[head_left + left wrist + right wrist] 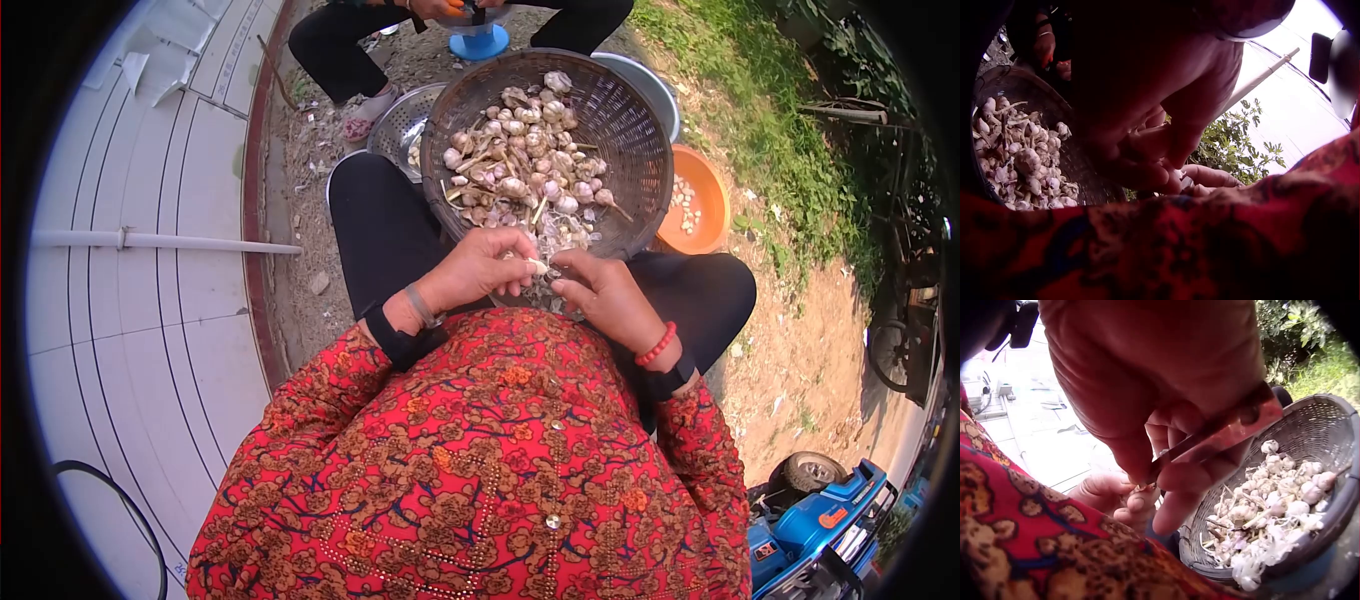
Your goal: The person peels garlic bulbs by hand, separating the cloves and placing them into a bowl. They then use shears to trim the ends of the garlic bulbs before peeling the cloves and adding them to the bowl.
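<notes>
My left hand (485, 263) pinches a pale garlic clove (540, 267) between thumb and fingers, close above my lap. Facing it, my right hand (615, 295) grips a small flat metal knife (1229, 434) with a hole near one end. The right wrist view shows the knife's far end right at the left fingertips, where both hands meet. Just beyond them, a dark woven basket (640, 130) holds a heap of garlic bulbs (530, 150) with dry stems and loose skins. In the left wrist view the fingers mostly cover the clove.
An orange bowl (712, 225) with peeled cloves stands right of the basket. A metal colander (400, 118) is at its left, a metal basin (650, 85) behind. Opposite sits another person (335, 50) by a blue stool (480, 43). A blue vehicle (820, 525) stands lower right.
</notes>
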{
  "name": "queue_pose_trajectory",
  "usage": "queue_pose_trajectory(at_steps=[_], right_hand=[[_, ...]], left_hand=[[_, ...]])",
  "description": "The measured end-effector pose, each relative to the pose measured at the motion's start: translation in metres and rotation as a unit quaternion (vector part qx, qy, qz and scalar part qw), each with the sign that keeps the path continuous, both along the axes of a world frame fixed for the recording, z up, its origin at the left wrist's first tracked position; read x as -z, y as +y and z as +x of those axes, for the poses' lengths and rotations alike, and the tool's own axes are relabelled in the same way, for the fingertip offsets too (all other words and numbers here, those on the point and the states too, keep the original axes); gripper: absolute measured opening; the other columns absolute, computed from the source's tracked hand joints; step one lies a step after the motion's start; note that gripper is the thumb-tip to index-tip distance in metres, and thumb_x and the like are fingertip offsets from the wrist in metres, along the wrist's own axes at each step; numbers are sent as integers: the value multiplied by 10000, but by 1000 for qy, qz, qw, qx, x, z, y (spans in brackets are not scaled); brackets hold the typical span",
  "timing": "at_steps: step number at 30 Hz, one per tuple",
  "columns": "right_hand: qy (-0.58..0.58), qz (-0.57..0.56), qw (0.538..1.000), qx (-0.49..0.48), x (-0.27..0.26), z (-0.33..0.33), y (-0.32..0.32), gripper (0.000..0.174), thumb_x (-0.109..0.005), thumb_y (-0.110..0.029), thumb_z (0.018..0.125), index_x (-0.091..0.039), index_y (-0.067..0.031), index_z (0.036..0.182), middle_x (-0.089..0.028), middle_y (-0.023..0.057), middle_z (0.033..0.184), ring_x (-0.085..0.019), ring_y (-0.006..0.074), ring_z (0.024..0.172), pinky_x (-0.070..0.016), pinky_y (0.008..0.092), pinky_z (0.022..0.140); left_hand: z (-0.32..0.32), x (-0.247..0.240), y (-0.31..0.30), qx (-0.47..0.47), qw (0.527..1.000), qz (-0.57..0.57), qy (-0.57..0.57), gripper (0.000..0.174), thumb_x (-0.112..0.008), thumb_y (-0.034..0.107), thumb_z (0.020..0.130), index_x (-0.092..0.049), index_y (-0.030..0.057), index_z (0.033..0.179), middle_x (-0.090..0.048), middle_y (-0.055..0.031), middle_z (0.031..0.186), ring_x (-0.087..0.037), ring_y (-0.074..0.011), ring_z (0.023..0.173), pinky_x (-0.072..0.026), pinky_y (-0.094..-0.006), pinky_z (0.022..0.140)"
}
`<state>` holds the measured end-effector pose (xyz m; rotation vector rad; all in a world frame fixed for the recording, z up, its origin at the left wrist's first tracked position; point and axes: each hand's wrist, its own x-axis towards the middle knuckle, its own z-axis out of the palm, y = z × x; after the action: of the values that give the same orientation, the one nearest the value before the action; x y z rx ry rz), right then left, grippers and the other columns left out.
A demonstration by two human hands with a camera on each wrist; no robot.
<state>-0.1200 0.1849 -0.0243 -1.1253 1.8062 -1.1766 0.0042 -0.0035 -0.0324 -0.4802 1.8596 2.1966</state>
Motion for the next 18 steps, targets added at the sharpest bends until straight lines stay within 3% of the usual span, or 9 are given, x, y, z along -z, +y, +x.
queue_pose_trajectory(at_steps=[11,13,16,18], right_hand=[[-48,35,998,2,-6,2,-1,184,-618,-98,860,-612,17,1003,-618,163,642,-638,202,528,-483,323,526],[-40,32,999,-2,-6,2,-2,182,-617,-96,860,-616,18,1002,-619,167,644,-638,197,523,-482,323,523],[-37,52,998,5,-9,3,-2,174,-627,-100,844,-623,7,981,-621,194,676,-648,274,572,-490,365,554],[25,28,999,7,-3,5,-2,172,-636,-104,828,-625,-3,967,-620,209,707,-637,334,635,-488,401,588]], left_hand=[[0,-6,15,-22,986,-154,51,81,-626,99,877,-596,24,881,-577,23,751,-555,-37,620,-464,-198,536],[0,-5,17,-34,980,-183,68,95,-622,112,817,-598,24,844,-581,-7,707,-541,-62,592,-452,-247,532],[0,-8,18,-41,971,-221,78,113,-622,130,782,-600,25,821,-578,-28,669,-528,-77,580,-445,-280,535],[0,-8,18,-35,968,-236,76,113,-628,130,795,-599,24,822,-577,-17,675,-532,-65,582,-446,-262,528]])
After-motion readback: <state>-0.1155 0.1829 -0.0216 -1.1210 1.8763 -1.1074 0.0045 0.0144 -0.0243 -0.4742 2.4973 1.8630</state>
